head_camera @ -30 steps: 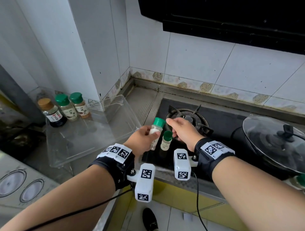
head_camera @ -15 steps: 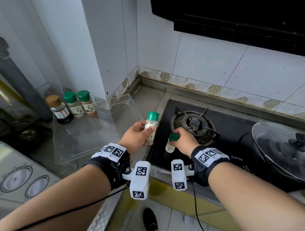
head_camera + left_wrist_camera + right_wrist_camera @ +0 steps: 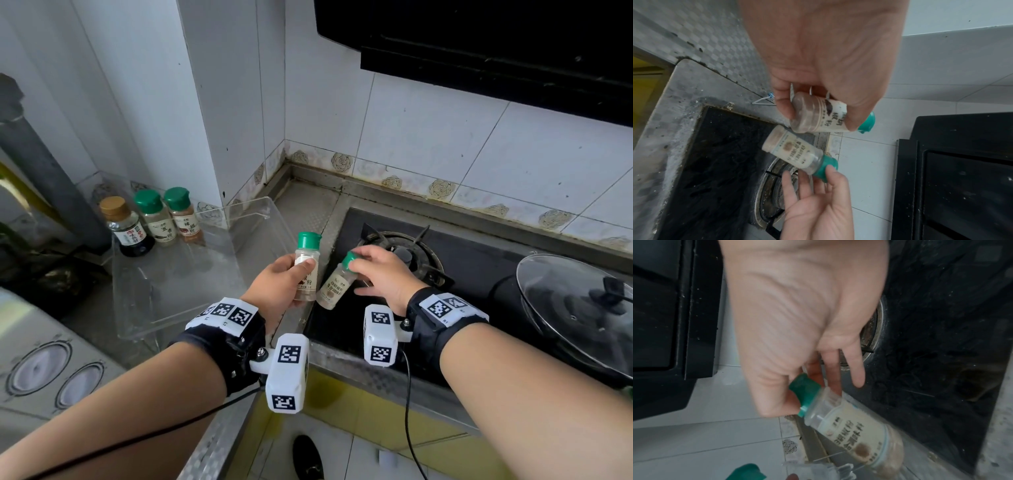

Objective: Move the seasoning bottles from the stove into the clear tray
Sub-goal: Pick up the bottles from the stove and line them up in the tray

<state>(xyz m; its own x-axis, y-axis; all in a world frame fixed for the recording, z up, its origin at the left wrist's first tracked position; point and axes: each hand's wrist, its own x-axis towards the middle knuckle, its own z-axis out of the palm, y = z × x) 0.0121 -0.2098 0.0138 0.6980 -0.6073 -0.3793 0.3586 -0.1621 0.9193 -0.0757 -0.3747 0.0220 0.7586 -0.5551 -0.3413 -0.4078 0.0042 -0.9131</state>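
Left hand [image 3: 279,286]: had the first seasoning bottle [image 3: 306,267] wrapped up snug, thumb across the label, fingers curled round the back. Bottle upright, in the air between the stove [image 3: 479,270] and the clear tray [image 3: 164,294].

Right hand [image 3: 383,274]: only pinching the green cap [image 3: 350,258] of the second seasoning bottle [image 3: 337,282] with thumb and a finger or two, other fingers sticking out loose. That bottle hung tilted, base swinging toward my left hand, over the stove's front-left corner, clear of the glass.

Where the two sat: just beside each other, nearly bumping. Couldn't tell if they actually touched.

How I'd do this bit well: that cap pinch looked sketchy to me, so I'd get more fingers round the body before swinging it over. I'd carry both upright, lift over the tray wall rather than clip it, and stand them down next to the row at the far end.

Count, bottles in hand: two, both green caps.

Count, bottles in the tray: three, two green-capped spice bottles [image 3: 169,216] and one dark sauce bottle [image 3: 125,228] with a brown cap.

Count, left on the stove: none that I could see, just a burner [image 3: 407,253] and one glass pot lid [image 3: 579,308].
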